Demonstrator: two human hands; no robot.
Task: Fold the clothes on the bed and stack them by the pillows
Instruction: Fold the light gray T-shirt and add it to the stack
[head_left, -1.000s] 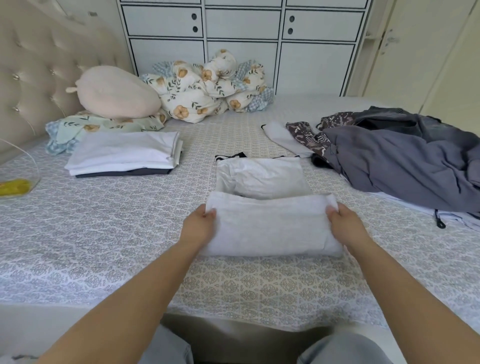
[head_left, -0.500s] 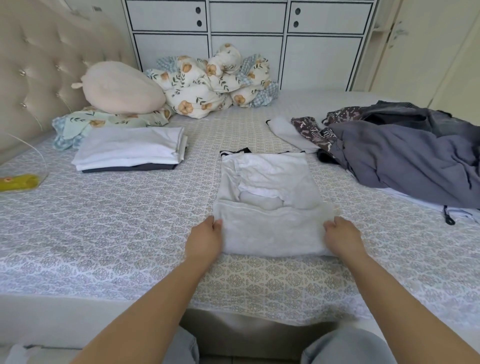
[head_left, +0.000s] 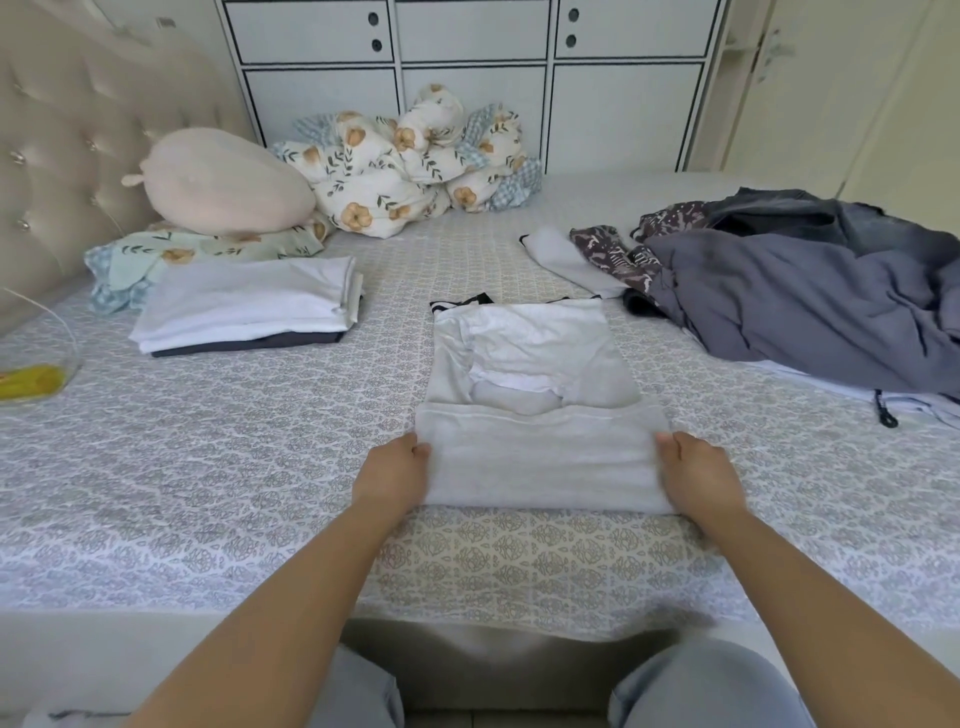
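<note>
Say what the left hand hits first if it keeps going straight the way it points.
The left hand points up the bed and slightly inward, already gripping the near fold of the grey garment. Pushed on, it would likely slide along that garment's unfolded part; depth is unclear.

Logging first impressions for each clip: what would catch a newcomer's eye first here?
Both hands, the left hand and right hand, grip the near folded edge of a light grey garment at the centre of the bed. A rumpled pile of dark clothes sprawls at the right, and a neat folded stack lies by the pillows at the left.
</note>
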